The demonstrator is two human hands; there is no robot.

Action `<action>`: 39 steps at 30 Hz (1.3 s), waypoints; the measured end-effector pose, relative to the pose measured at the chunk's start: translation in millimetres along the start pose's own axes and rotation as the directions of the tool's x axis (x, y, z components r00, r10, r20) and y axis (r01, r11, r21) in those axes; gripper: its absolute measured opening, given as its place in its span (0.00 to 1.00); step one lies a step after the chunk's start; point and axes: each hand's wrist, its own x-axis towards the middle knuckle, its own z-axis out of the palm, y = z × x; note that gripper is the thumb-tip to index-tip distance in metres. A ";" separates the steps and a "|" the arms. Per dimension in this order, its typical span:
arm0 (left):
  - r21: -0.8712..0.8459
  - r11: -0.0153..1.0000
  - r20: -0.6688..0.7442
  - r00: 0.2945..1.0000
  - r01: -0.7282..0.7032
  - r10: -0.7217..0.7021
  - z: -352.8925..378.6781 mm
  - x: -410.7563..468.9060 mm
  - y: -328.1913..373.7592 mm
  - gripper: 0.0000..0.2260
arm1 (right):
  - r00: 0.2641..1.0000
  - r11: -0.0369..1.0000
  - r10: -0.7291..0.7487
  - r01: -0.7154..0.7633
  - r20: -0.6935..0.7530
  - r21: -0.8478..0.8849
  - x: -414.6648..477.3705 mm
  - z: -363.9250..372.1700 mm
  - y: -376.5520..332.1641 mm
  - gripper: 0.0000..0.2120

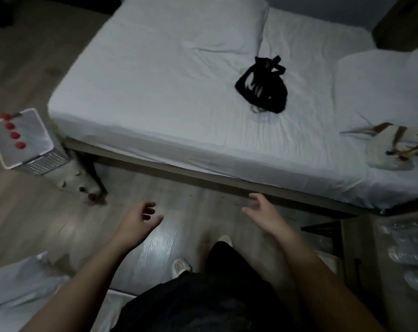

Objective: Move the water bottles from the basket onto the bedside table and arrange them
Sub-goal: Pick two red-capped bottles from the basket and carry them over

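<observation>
Both hands are empty right now. The left hand (137,218) hangs loose with fingers (148,210) half curled, and the right hand (263,215) is spread open, gripping nothing, over the floor (169,240) in front of the bed (179,92).

The bottles (15,135) sit way off to the left in a white basket (39,161) by the bed's corner. You only see four red caps in a row poking up, well apart from either hand. On the far right there's a blurry pile of clear plastic (409,255) on what looks like the bench (361,248), possibly more bottles, but it's too smeared to say.

Handling-wise I'd guess these are thin plastic: heavy-ish if full, squishy at the sides, a bit slick. The cap is the only part showing, so pinch the neck just under it to lift one out, then shift to a full wrap around the middle. Don't squeeze hard or the wall buckles.
</observation>
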 end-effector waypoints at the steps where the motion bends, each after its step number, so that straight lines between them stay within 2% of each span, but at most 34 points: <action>1: -0.016 1.000 -0.010 1.000 0.008 -0.008 -5.9 0.1 -3.5 0.19 | 1.000 1.000 -0.017 0.017 0.012 -0.025 3.4 4.4 -10.5 0.25; 10: -0.165 0.986 -0.135 0.990 0.025 -0.048 -58.5 23.6 -21.2 0.18 | 0.981 0.981 -0.104 0.129 0.165 -0.144 58.7 51.6 -99.6 0.25; 18: -0.149 0.985 -0.201 0.973 0.084 -0.114 -142.0 97.8 -44.6 0.18 | 0.941 0.963 -0.139 0.202 0.310 -0.181 139.1 109.7 -205.7 0.25; 21: -0.146 0.983 -0.208 0.968 0.113 -0.142 -178.3 123.7 -51.9 0.17 | 0.932 0.966 -0.115 0.186 0.343 -0.182 165.3 125.8 -250.1 0.24; 28: -0.245 0.959 -0.310 0.926 0.141 -0.215 -243.3 170.9 -76.6 0.12 | 0.891 0.915 -0.159 0.294 0.426 -0.275 216.6 168.9 -348.6 0.24; 32: -0.306 0.939 -0.326 0.910 0.154 -0.256 -272.3 190.7 -93.7 0.12 | 0.866 0.898 -0.201 0.349 0.457 -0.266 231.5 192.9 -399.7 0.25; 39: -0.346 0.921 -0.288 0.913 0.181 -0.288 -346.4 244.3 -141.0 0.14 | 0.855 0.893 -0.194 0.357 0.482 -0.275 242.4 265.8 -470.8 0.25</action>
